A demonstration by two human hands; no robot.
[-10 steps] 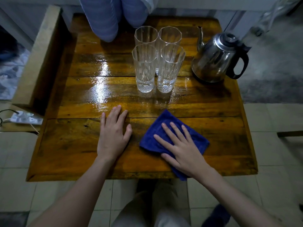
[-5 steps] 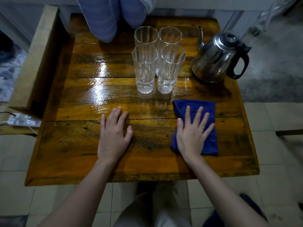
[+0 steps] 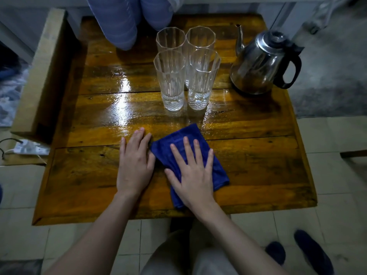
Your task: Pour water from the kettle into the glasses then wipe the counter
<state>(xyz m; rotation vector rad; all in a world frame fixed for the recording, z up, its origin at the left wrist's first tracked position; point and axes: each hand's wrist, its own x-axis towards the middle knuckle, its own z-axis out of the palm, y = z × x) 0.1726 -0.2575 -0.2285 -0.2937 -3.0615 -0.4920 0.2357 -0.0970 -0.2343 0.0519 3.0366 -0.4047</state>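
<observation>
Several tall clear glasses [image 3: 171, 80] stand grouped at the middle back of the wet wooden table [image 3: 258, 165]; the front ones hold a little water. A steel kettle [image 3: 262, 62] with a black handle stands to their right. A folded blue cloth [image 3: 178, 147] lies flat near the table's front middle. My right hand [image 3: 193, 175] presses flat on the cloth with fingers spread. My left hand [image 3: 135, 165] rests flat on the bare wood, its thumb side touching the cloth's left edge.
Another person's knees in striped blue trousers [image 3: 121, 22] overhang the table's back edge. A wooden bench side [image 3: 39, 70] runs along the left. A white power strip [image 3: 29, 148] lies on the floor at left. Dark slippers [image 3: 311, 253] sit on the tiles at lower right.
My right hand slid the blue cloth from the right side back leftward until it met my left hand. The left hand stayed in place. Glasses and kettle have not moved.
</observation>
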